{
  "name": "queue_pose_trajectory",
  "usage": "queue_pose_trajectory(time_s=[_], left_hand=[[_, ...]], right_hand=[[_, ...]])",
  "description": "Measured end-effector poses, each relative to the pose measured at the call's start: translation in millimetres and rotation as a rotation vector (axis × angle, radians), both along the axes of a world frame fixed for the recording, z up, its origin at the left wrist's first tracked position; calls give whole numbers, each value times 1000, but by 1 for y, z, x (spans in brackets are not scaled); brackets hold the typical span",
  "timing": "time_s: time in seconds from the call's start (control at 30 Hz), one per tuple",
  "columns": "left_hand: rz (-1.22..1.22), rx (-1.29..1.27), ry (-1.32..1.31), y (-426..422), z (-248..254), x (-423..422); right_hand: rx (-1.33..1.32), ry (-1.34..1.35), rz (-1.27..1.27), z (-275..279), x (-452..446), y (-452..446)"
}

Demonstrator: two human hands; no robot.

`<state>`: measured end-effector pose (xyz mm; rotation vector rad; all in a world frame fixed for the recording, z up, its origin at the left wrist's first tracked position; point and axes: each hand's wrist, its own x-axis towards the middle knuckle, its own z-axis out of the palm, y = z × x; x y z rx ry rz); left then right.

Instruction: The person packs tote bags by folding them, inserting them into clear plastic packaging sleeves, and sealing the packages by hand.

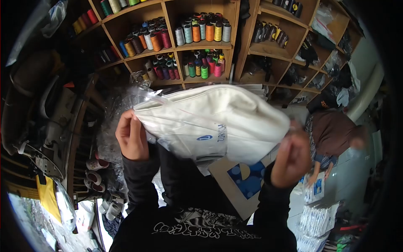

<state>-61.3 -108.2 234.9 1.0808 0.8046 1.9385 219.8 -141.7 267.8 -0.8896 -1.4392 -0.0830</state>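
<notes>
A cream fabric item [247, 122] with blue "ZURICH" lettering is stretched between my two hands, partly inside a clear plastic wrapper [180, 145]. My left hand [133, 135] pinches its left corner between thumb and fingers. At the right end, my right hand [292, 157] is closed on the edge, slightly blurred; whether it grips fabric or plastic is unclear. Below the item lies a beige piece with a blue patterned panel [247, 178], partly covered by the item and my right sleeve.
Wooden shelves [205, 47] with thread cones stand ahead. A sewing machine [52, 147] is at the left, with crumpled plastic [113, 126] beside it. At the right, a co-worker [331, 134] bends over a small printed piece [317, 187], near stacked packets [317, 220] on the floor.
</notes>
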Motion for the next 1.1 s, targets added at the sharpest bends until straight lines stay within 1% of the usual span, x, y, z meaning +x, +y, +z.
queue_pose_trajectory(time_s=[0.03, 0.1, 0.13, 0.17, 0.2, 0.23, 0.27, 0.3, 0.33, 0.37, 0.43, 0.47, 0.5, 0.53, 0.57, 0.63, 0.67, 0.7, 0.77, 0.8, 0.83, 0.87, 0.9, 0.97, 1.03, 1.07, 1.1], left_hand=[[-10, 4, 12, -2, 2, -1], [-92, 138, 136, -10, 2, 2], [-62, 44, 58, -3, 8, 1], [50, -31, -21, 7, 13, 5], [45, 21, 81, -3, 12, 6], [32, 88, 180, -11, 13, 6], [16, 140, 195, -16, 13, 9], [21, 87, 147, -13, 19, 8], [68, 10, 62, -2, 24, 8], [109, -76, -8, 4, 28, 7], [-28, 98, 136, -15, 19, 5], [-26, 60, 88, -11, 21, 5], [-12, 17, 35, -6, 25, 3], [46, -22, -32, 5, 20, -2], [116, -37, -45, -5, 30, 6], [-18, 139, 129, -18, 24, 2], [-31, 101, 102, -16, 24, -1], [-2, -47, 19, -5, 27, -4], [38, -14, -36, -13, 33, 6], [-26, 72, 63, -15, 29, 0], [-78, 140, 144, -20, 20, -6], [-99, 23, 3, -13, 23, -8], [-83, -34, -22, 3, 16, -19], [-58, 1, -74, 2, 10, -21], [-97, 59, -25, -17, 9, -15], [-53, 17, 1, -13, 14, -17], [-25, -15, -42, -5, 12, -21]], right_hand=[[-298, 211, -56, -1, 10, -1], [-259, 150, -126, -3, 13, 6], [-142, 49, -15, 1, 8, 3], [-29, -40, 92, 5, -1, -2], [-129, 103, 36, -2, 6, 0], [-333, 248, -14, -2, 19, 6], [-274, 248, -20, -3, 15, 3], [-223, 237, -14, -2, 9, 0], [-4, -40, 87, 8, 2, -2], [-14, -36, 87, 6, 6, 0], [-303, 190, -5, 3, 18, 11], [-320, 172, -19, 7, 13, 5], [-223, 158, 100, 4, 2, -5], [-119, 52, 110, 9, 1, -1], [-8, -36, 113, 12, -2, 2], [-341, 220, 42, 3, 16, 13], [-266, 172, 89, 7, 8, 6], [-48, 60, 178, 4, -2, 5], [-200, 154, 56, 10, -4, 0], [-399, 270, 4, 11, 9, 10], [-404, 268, -2, 9, 4, 7], [-271, 162, 125, 7, -6, 3], [-129, 63, 251, 7, -16, 2], [-96, 59, 255, 7, -22, 3], [-375, 283, 138, 0, -7, 17], [-323, 269, 237, -7, -17, 8], [-144, -6, 288, 6, -26, 4]])
